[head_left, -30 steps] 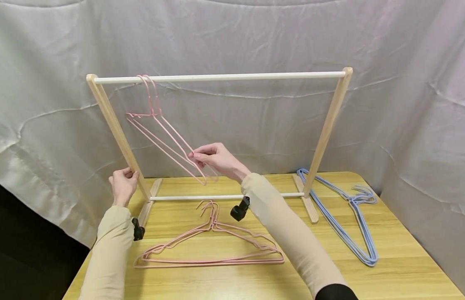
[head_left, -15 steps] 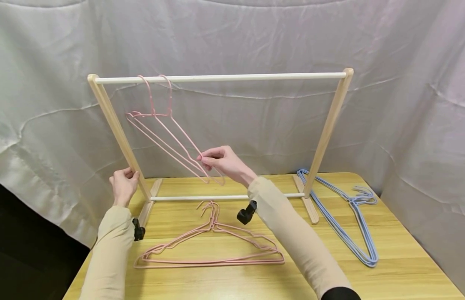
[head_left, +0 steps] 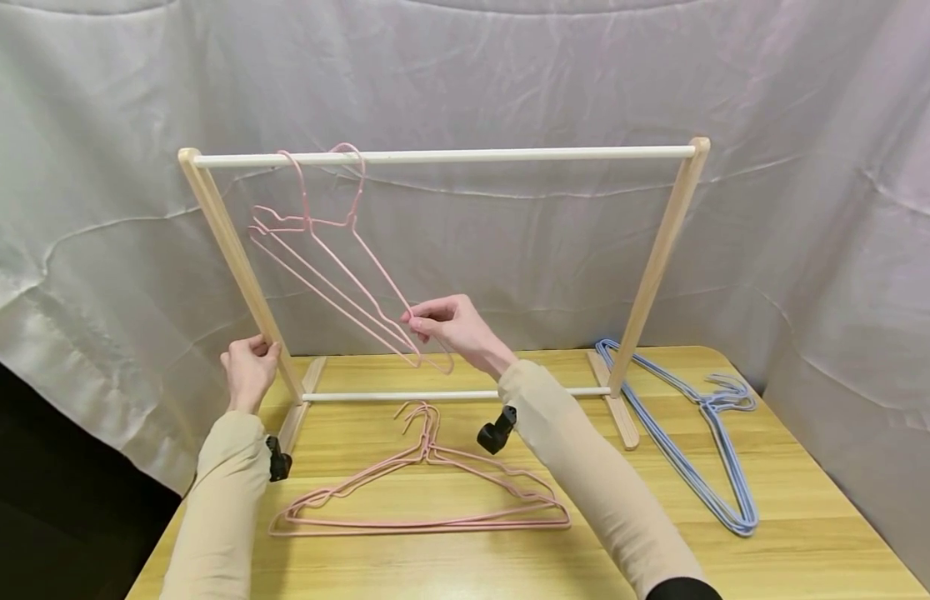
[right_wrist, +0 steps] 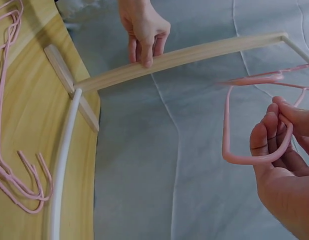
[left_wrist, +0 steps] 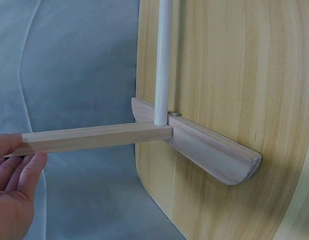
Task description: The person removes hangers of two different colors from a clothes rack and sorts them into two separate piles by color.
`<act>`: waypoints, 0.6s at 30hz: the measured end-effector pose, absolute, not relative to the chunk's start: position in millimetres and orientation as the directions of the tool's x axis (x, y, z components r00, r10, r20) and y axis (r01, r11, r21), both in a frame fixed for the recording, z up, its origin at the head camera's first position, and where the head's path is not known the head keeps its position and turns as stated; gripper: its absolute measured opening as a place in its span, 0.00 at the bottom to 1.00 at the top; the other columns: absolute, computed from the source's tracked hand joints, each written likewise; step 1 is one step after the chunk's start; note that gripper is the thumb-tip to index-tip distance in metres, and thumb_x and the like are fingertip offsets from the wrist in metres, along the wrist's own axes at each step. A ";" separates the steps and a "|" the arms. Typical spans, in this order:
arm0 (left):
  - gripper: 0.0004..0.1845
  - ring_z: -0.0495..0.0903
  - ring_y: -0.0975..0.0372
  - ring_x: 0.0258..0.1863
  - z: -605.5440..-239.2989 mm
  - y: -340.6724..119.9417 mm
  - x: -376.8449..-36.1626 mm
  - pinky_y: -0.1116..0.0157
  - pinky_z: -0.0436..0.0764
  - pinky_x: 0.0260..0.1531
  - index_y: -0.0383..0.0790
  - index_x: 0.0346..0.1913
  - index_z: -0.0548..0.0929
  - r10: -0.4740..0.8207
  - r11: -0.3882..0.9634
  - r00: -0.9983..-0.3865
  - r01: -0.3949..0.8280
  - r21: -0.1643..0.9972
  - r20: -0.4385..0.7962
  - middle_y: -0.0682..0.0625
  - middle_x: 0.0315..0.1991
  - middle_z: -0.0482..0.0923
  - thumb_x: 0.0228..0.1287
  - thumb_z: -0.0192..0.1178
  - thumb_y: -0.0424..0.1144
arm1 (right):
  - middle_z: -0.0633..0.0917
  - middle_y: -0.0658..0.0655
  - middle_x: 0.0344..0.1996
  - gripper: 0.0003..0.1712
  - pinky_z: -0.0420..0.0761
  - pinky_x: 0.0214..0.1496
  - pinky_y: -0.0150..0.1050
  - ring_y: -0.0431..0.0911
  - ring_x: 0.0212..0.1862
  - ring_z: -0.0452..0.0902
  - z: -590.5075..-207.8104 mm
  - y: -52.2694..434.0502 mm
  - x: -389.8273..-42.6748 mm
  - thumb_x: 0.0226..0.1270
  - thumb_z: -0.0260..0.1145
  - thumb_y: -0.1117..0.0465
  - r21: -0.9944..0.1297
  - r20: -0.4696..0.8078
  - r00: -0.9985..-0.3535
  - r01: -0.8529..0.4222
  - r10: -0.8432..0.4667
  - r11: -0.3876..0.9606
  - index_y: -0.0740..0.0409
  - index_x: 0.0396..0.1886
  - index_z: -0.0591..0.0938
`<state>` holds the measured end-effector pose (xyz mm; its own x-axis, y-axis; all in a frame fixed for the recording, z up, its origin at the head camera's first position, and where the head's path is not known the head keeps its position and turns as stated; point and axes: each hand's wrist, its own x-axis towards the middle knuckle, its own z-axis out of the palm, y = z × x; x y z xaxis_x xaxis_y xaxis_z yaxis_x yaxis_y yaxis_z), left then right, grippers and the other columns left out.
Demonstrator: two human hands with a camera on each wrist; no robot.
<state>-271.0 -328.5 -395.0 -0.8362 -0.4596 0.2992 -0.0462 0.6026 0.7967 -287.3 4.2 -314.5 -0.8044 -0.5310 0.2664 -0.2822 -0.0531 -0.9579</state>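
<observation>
While the left hand (head_left: 247,371) grips the wooden rack's (head_left: 232,250) left post, two pink wire hangers (head_left: 330,267) hang on the top rail (head_left: 510,153); the right hand (head_left: 453,329) pinches one hanger's lower corner. Pink hangers (head_left: 420,492) lie stacked on the desk (head_left: 810,542), count unclear. Blue hangers (head_left: 697,433) lie rightmost.

Pale smooth wooden rack (head_left: 240,267)

A light wooden table (head_left: 810,542) carries a wooden rack (head_left: 618,408) on two feet, pink hangers (head_left: 427,500) in front, and what look like several blue hangers (head_left: 705,450) at right.
</observation>
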 end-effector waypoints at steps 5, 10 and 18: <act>0.19 0.62 0.39 0.65 -394.9 -328.1 -271.2 0.46 0.56 0.59 0.23 0.55 0.82 -0.462 0.601 -0.838 -0.054 0.797 0.291 0.28 0.52 0.81 0.72 0.56 0.36 | 0.87 0.40 0.27 0.14 0.78 0.39 0.30 0.41 0.30 0.77 -316.1 5.4 -289.5 0.69 0.64 0.72 -0.955 0.277 -0.812 -0.291 -0.515 -0.055 0.80 0.49 0.82; 0.18 0.63 0.40 0.64 -394.3 -327.8 -271.3 0.46 0.55 0.58 0.22 0.54 0.82 -0.456 0.605 -0.838 -0.045 0.795 0.300 0.27 0.52 0.81 0.72 0.56 0.36 | 0.87 0.39 0.28 0.15 0.78 0.39 0.29 0.38 0.30 0.78 -317.4 8.1 -291.4 0.69 0.64 0.72 -0.954 0.282 -0.819 -0.294 -0.500 -0.058 0.80 0.50 0.82; 0.17 0.66 0.39 0.63 -393.4 -327.9 -270.5 0.46 0.55 0.59 0.22 0.52 0.83 -0.453 0.610 -0.832 -0.028 0.792 0.321 0.26 0.50 0.81 0.71 0.56 0.34 | 0.87 0.39 0.26 0.15 0.78 0.38 0.29 0.37 0.29 0.77 -323.2 18.7 -294.5 0.68 0.63 0.74 -0.947 0.310 -0.818 -0.309 -0.485 -0.085 0.82 0.51 0.80</act>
